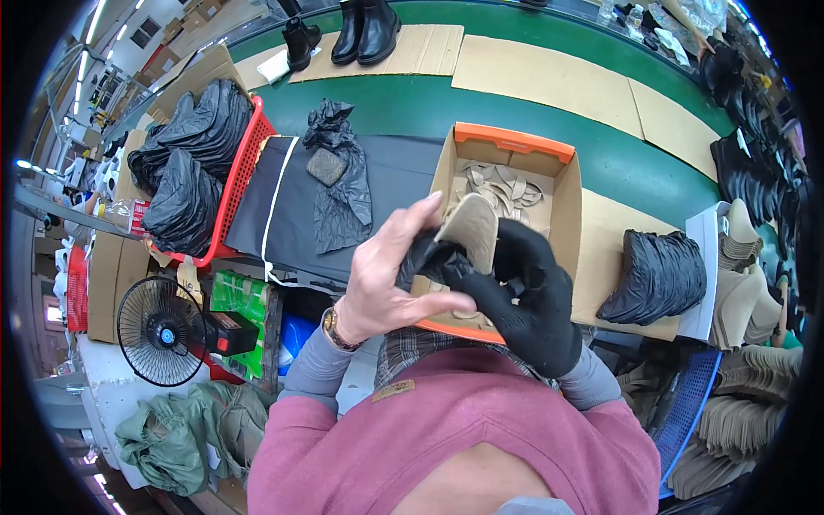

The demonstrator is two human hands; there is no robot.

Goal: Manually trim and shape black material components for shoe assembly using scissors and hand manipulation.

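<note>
Between my hands, over the front of the box, is a beige insole (473, 225) with thin black material (425, 260) around its lower left end. My bare left hand (384, 273), with a watch at the wrist, grips the black-covered end between thumb and fingers. In a black glove, my right hand (534, 302) holds the insole from the right side, its fingers curled round the edge. Behind them stands a cardboard box (564, 202) with an orange rim. Beige curved strips (508, 189) lie inside it, partly hidden by my hands.
Left of the box, a grey block (326, 166) rests on a crumpled black sheet (343, 210). A red basket (244, 176) holds black bundles. A fan (163, 330) stands at left. To the right are a black bundle (656, 276) and stacked insoles (745, 300). Black boots (367, 34) stand at the back.
</note>
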